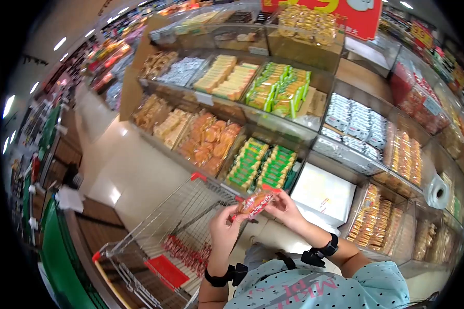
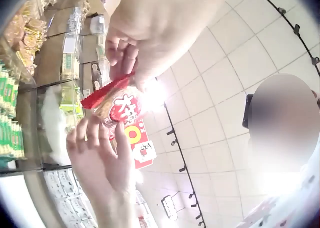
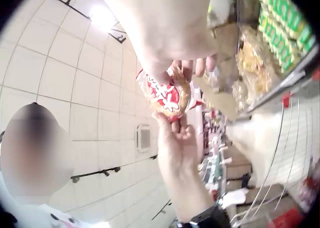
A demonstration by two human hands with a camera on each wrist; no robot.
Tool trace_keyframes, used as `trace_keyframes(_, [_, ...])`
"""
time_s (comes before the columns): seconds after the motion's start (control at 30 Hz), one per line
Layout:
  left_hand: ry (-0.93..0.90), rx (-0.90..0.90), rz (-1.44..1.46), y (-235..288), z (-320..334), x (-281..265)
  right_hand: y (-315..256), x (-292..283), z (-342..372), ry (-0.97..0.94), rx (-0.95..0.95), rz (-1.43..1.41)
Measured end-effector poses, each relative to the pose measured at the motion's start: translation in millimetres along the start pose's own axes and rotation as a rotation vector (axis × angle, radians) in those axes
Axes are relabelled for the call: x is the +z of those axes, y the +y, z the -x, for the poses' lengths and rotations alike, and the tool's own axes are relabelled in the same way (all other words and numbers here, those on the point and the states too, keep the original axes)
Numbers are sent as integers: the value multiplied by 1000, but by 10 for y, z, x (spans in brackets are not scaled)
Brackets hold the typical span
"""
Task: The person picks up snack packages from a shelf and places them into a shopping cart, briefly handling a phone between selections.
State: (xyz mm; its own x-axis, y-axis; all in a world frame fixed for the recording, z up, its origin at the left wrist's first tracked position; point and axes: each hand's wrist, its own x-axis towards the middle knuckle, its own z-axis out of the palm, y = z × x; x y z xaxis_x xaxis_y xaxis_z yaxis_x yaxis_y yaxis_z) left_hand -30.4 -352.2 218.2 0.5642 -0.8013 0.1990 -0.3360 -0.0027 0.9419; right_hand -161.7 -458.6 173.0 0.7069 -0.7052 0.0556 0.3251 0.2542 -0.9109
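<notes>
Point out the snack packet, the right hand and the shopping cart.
Snack packet [image 2: 123,107]: left wrist view, on its printed front.
Right hand [image 1: 285,210]: head view, on its middle.
Shopping cart [image 1: 167,272]: head view, on its red panel.

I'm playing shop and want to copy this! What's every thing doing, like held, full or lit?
Packet: wrapped, held up; can't tell if sealed all round
Left grip: pinching one side of the packet
Right grip: pinching the other side
Cart: upright, partly filled
Red-and-white packs: lying in the cart
Green packs: lined up in a bin
Roll: wound up
Ceiling lights: lit
</notes>
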Motion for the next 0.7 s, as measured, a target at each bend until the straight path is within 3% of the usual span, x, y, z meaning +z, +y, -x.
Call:
trace_keyframes(0.07, [-81, 157, -76, -37, -269, 48, -52, -274, -91, 92, -204, 612])
trace_keyframes(0.23, [-410, 369, -85, -130, -770, 503, -361, -536, -34, 375, -425, 1096])
trace_keyframes(0.27, [-470, 392, -81, -189, -840, 656, -423, -625, 19, 319, -436, 1237])
trace_keyframes(0.4, [-658, 438, -11, -653, -906, 1273, -114, -1018, 277, 458, -131, 1057])
trace_keyframes(0.43, [-723, 408, -25, -762, -899, 1414, 3, -1115, 360, 498, -39, 993])
trace_keyframes(0.47, [-782, 210, 45, -783, -918, 1553, 194, -1275, 441, 529, 62, 984])
trace_keyframes(0.53, [-866, -209, 175, -828, -886, 1805, 261, -1397, 404, 640, 45, 932])
trace_keyframes(0.7, [-482, -316, 444, -889, -917, 2323, 633, -2267, 95, 841, -41, 864])
